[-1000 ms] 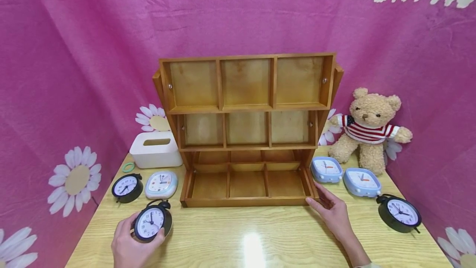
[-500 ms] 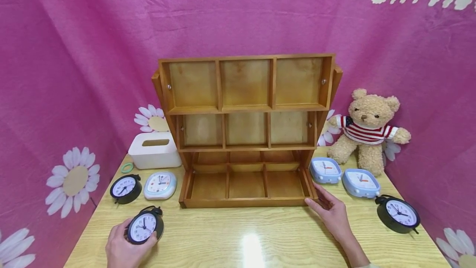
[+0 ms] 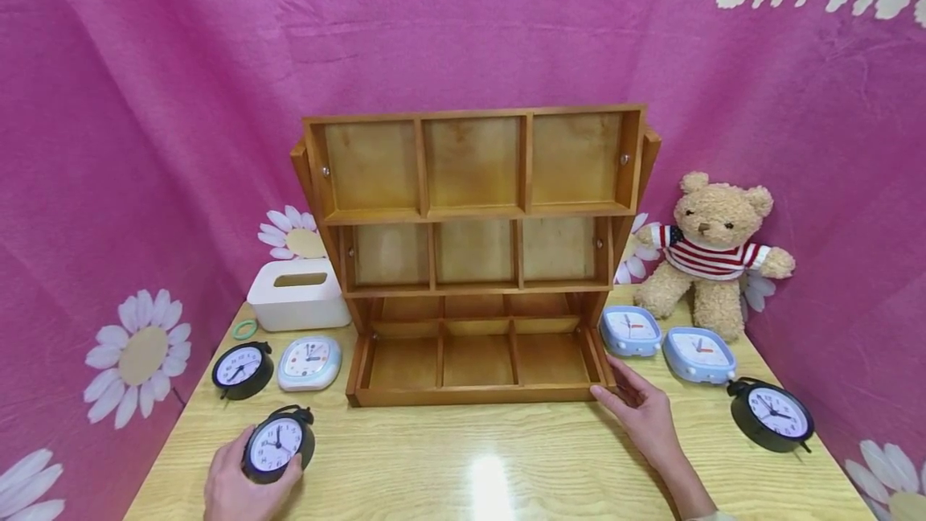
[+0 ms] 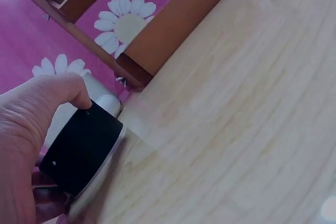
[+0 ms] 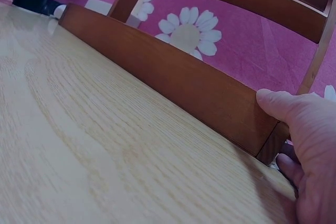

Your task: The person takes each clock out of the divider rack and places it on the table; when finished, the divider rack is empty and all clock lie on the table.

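Observation:
My left hand (image 3: 246, 481) grips a round black alarm clock (image 3: 276, 445) between thumb and fingers, its white dial facing up towards me. In the left wrist view the black side of the clock (image 4: 84, 148) shows close over the tabletop; I cannot tell whether it touches. A brown wooden shelf (image 3: 470, 395) with three tiers of compartments stands in the middle. My right hand (image 3: 646, 423) holds its front right corner, thumb on the front board and fingers round the side, as the right wrist view also shows on the front board (image 5: 178, 72).
Left of the shelf are another black alarm clock (image 3: 242, 370), a white-and-blue clock (image 3: 309, 363), a white tissue box (image 3: 300, 304) and a green ring (image 3: 244, 330). On the right stand two blue clocks (image 3: 631, 330), a black alarm clock (image 3: 772, 415) and a teddy bear (image 3: 712, 256).
My left hand has moved the black alarm clock left and slightly towards me, away from the shelf, then nearly stopped. The right hand stays at the shelf's corner. The head view has shifted slightly.

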A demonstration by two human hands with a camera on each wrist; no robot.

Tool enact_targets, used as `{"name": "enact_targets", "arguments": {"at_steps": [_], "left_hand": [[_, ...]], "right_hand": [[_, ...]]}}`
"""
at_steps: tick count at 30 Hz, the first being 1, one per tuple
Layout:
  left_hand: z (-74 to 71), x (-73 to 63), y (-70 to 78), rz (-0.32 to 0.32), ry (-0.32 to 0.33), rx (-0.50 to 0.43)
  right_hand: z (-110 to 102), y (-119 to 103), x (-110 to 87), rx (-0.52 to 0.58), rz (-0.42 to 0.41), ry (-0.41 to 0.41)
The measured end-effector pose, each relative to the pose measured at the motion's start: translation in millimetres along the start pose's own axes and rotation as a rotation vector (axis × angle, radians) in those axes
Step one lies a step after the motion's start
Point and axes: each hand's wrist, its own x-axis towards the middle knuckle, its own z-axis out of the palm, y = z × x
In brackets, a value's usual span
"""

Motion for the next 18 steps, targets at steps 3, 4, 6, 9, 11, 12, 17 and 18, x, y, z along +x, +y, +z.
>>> {"name": "enact_targets", "arguments": {"at_steps": [3, 4, 6, 9, 11, 12, 17, 18], "left_hand": [[-1.8, -2.5, 5.3, -0.023, 0.001, -0.018], [-2.2, -3.3, 7.7, -0.021, 0.013, -0.033], [-1.5, -3.7, 12.8, 0.023, 0.058, -0.081], [3.4, -3.9, 23.3, 0.151, 0.109, -0.153], [8.5, -4.2, 32.7, 0.231, 0.096, -0.208], [11.1, -4.5, 38.1, 0.252, 0.068, -0.224], [26.1, -2.6, 65.5, 0.255, -0.135, -0.225], [29.9, -1.6, 70.2, 0.269, -0.158, -0.212]], "right_hand": [[0, 1, 0.5, -0.005, 0.005, 0.007], [0, 1, 0.8, -0.008, 0.006, 0.008], [0, 2, 1.5, -0.012, 0.007, 0.010], [0, 4, 0.8, -0.017, 0.007, 0.013], [1, 4, -0.4, -0.018, 0.006, 0.014], [1, 4, -1.1, -0.017, 0.006, 0.016], [5, 1, -5.2, -0.028, -0.042, 0.041], [6, 1, -5.9, -0.051, -0.076, 0.054]]}}
